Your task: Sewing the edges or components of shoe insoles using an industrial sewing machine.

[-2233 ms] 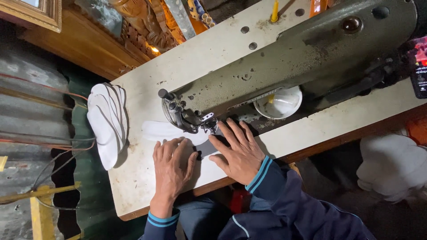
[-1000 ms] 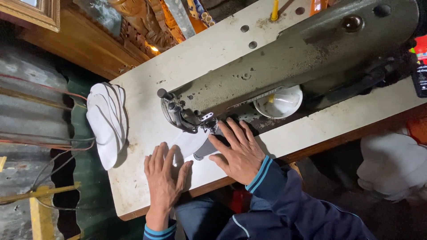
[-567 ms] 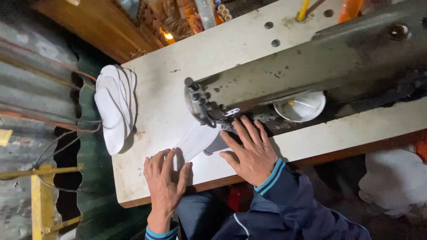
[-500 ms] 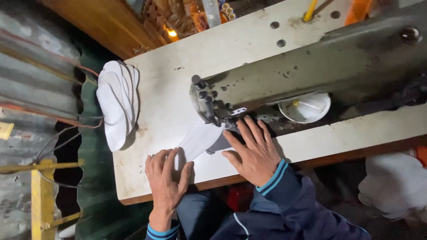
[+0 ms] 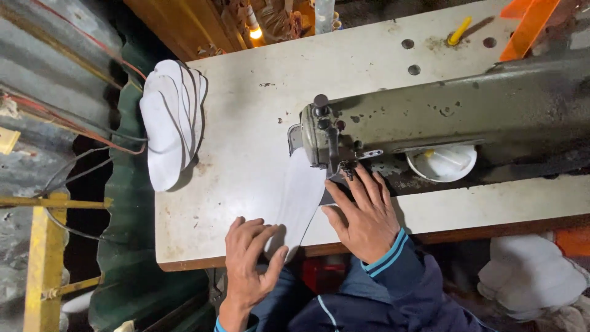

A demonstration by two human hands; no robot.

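1. Head view looks straight down at a big grey-green sewing machine (image 5: 442, 117) that sits on a pale, worn table (image 5: 246, 104).
2. A long white piece (image 5: 301, 200), shaped like the sole of a shoe, lies flat on the table. Its far end is tucked under the needle end of the sewing machine, and its near end points at the table's front edge.
3. The left hand (image 5: 249, 264) lies flat and open at the front edge of the table, well in front of the sewing machine. Its fingers are spread – the fingertips (image 5: 270, 237) press down on the near end of the white piece. It grips nothing.
4. The right hand (image 5: 365, 215) is flat and open too, just in front of the needle end of the sewing machine. Its fingers reach up beside the needle and press on the right edge of the white piece. It only pushes down and holds nothing tight.
5. A stack of white soles (image 5: 169, 129) rests at the table's edge, well to the left of the sewing machine, fanned out and hanging partly over the side.
6. A small white bowl (image 5: 441, 163) sits under the long arm of the sewing machine, to the right of the needle.
7. A yellow peg (image 5: 459, 31) stands up from the table behind the sewing machine – an orange piece (image 5: 528, 27) is just to the peg's right.
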